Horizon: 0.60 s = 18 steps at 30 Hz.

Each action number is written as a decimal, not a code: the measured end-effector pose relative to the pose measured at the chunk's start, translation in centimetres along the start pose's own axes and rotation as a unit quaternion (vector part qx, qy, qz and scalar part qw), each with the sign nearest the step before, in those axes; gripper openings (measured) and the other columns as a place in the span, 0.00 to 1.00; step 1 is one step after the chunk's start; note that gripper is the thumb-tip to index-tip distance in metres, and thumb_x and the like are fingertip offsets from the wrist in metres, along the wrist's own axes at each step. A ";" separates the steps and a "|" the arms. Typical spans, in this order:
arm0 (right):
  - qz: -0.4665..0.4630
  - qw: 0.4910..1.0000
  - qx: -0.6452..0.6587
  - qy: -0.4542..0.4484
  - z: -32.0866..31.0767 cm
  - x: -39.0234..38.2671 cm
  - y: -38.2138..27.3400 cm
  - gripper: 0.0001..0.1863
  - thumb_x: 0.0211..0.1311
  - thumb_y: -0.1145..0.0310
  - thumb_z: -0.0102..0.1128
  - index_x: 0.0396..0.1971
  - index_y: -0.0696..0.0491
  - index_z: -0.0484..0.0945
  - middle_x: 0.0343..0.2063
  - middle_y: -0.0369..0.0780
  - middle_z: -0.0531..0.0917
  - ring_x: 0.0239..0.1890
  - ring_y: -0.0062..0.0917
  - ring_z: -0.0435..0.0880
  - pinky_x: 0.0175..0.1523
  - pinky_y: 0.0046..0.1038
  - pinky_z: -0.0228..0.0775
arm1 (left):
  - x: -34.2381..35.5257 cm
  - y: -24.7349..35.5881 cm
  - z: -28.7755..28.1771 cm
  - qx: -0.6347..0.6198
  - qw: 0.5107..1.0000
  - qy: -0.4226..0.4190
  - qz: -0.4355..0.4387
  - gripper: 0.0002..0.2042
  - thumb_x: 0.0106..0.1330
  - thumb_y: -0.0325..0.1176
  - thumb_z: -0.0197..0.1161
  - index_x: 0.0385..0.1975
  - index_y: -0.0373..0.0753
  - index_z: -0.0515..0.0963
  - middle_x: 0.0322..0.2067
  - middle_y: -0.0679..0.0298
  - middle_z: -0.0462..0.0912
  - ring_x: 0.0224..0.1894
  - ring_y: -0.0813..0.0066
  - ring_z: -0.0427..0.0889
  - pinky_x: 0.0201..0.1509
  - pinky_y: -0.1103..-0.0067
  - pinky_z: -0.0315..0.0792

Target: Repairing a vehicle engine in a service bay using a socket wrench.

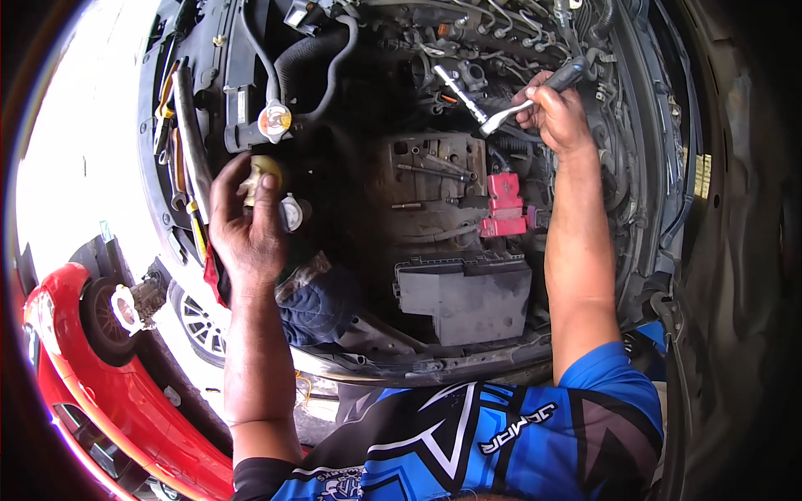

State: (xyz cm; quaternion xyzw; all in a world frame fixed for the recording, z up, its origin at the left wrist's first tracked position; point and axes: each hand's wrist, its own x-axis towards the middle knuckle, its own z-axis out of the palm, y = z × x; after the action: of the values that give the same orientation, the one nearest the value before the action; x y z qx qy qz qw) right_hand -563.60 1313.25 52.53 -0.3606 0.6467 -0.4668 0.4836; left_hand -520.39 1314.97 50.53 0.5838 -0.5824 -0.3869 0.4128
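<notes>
My right hand (555, 113) is closed around the dark handle of a ratchet wrench (508, 115). From the ratchet's head a shiny extension bar (459, 93) points up and left over the engine. At the left of the engine bay, my left hand (249, 221) grips a small, pale yellow, rounded piece (267, 169) between thumb and fingers; its exact kind I cannot make out. Just above that hand sits a radiator cap (274, 122) with an orange and yellow label. A white round cap (291, 213) lies right beside my left thumb.
Pliers (164, 117) and a yellow-handled screwdriver (197, 225) lie along the bay's front edge. Loose tools rest on a metal tray (401, 150) beside a red terminal cover (505, 200). A black box cover (476, 301) is nearer me. A red car (142, 401) stands at left.
</notes>
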 end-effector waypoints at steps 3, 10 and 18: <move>-0.116 0.974 0.041 -0.192 0.9 -3.4 -2.6 0.11 0.58 0.67 0.59 0.36 0.58 0.75 0.30 0.45 0.83 0.25 0.24 0.83 0.28 0.24 0.78 | -0.7 2.6 6.3 -0.324 0.900 -0.139 -0.255 0.24 0.69 0.38 0.63 0.61 0.35 0.68 0.55 0.54 0.77 0.56 0.68 0.76 0.61 0.73 0.69; 0.008 0.989 0.108 -0.103 7.9 -5.2 0.7 0.12 0.61 0.64 0.69 0.38 0.54 0.76 0.31 0.36 0.82 0.31 0.18 0.82 0.34 0.22 0.79 | 1.4 4.8 14.0 -0.498 0.833 -0.185 -0.155 0.11 0.73 0.30 0.55 0.50 0.34 0.69 0.44 0.52 0.83 0.46 0.62 0.83 0.53 0.68 0.77; 0.122 0.986 0.109 -0.005 10.2 -3.9 4.4 0.11 0.63 0.68 0.65 0.42 0.53 0.75 0.33 0.37 0.81 0.33 0.25 0.83 0.35 0.29 0.78 | 1.9 0.1 16.9 -0.480 0.848 -0.219 -0.049 0.08 0.71 0.23 0.53 0.47 0.33 0.72 0.46 0.52 0.82 0.56 0.62 0.79 0.63 0.68 0.72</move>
State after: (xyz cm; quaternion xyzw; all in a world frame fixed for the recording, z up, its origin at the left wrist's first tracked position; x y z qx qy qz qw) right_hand -552.76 1315.53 48.48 -0.2263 0.6287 -0.4701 0.5767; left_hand -536.15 1312.56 44.57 0.2403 -0.3700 -0.7558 0.4838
